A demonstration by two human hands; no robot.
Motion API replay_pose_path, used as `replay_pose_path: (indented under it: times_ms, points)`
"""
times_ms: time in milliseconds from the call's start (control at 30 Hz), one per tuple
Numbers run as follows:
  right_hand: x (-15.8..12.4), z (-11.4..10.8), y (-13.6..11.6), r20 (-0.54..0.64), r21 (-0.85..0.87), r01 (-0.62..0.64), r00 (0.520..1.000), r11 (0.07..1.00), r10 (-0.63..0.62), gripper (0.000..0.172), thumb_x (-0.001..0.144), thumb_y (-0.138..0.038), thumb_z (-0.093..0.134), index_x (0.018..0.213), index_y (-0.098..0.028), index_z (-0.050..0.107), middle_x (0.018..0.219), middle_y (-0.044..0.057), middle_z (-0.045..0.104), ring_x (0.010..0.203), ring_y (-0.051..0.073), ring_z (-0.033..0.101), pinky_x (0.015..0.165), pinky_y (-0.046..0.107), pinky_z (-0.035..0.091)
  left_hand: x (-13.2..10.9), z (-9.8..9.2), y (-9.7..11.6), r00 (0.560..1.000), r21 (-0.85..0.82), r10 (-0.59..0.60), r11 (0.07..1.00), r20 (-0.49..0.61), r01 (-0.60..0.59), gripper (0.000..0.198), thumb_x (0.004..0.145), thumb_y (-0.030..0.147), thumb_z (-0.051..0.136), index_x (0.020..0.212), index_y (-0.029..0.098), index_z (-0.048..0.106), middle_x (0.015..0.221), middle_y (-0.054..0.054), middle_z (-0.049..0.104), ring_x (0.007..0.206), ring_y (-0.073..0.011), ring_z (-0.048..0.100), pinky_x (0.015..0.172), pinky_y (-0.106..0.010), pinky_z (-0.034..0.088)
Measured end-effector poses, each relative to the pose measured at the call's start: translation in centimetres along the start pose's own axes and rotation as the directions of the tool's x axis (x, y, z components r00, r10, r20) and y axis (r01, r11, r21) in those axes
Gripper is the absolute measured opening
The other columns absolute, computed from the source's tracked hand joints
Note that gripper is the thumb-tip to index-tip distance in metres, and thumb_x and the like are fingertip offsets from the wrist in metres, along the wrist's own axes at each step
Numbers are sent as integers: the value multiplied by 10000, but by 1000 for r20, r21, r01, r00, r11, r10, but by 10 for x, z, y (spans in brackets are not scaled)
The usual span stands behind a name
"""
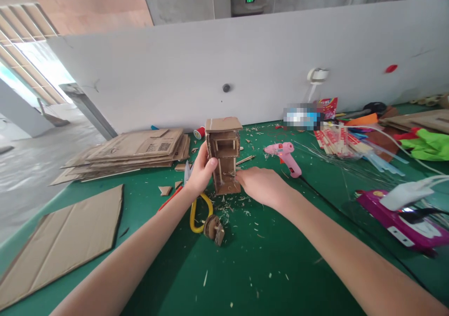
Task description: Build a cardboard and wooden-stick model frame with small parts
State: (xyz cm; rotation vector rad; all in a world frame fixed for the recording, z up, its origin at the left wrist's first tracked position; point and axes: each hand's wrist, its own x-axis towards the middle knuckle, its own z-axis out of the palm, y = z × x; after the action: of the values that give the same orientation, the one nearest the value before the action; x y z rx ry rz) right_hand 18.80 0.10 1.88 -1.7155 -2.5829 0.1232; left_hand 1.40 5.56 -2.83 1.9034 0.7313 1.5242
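Observation:
A small upright cardboard box structure with an open front and an inner shelf stands in the middle of the green table. My left hand grips its left side, thumb on the front edge. Low on its right side, my right hand has its fingers curled in at the wall; the fingertips are partly hidden, and whether they pinch anything small I cannot make out. Below my left wrist lie yellow-handled scissors, partly covered. Beside their handle sits a small round cardboard piece with a block on it.
A pink hot glue gun lies to the right, its cord running to a magenta power strip. Stacked cardboard and a loose sheet are on the left. Glue sticks lie back right. Scraps litter the green table.

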Motion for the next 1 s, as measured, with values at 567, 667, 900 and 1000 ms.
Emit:
replay_pose_path:
  times_ms: [567,667,900,1000]
  points:
    - [8,41,-10,-377,-136,0,925,991,-51,426,969,-328,261,830,-151,623,638,105,686,562,228,647,475,288,251,11,8,17,996,111,-80,990,-49,85,786,777,702,451,1346,160,430,1224,-121,597,944,-249,603,817,-365,490]
    - [7,36,-9,-414,-128,-37,910,991,-19,441,973,-343,234,887,-150,621,640,104,682,550,226,642,474,287,258,14,12,23,992,107,-117,987,-41,121,775,770,688,480,1331,154,454,1113,-104,645,888,-238,608,803,-363,494]
    - [8,23,-8,-428,-83,-99,902,992,54,474,966,-357,220,892,-148,639,595,112,650,529,227,627,480,296,299,18,19,32,978,29,-205,978,-35,206,572,828,564,510,1254,183,531,1100,-68,644,847,-203,609,766,-334,510]
    - [7,22,-8,-385,-49,-86,921,995,60,492,964,-364,223,877,-141,653,623,124,654,542,227,625,491,303,323,18,20,34,974,20,-221,975,-41,222,565,825,553,519,1247,177,535,1103,-70,644,866,-206,612,773,-332,514]
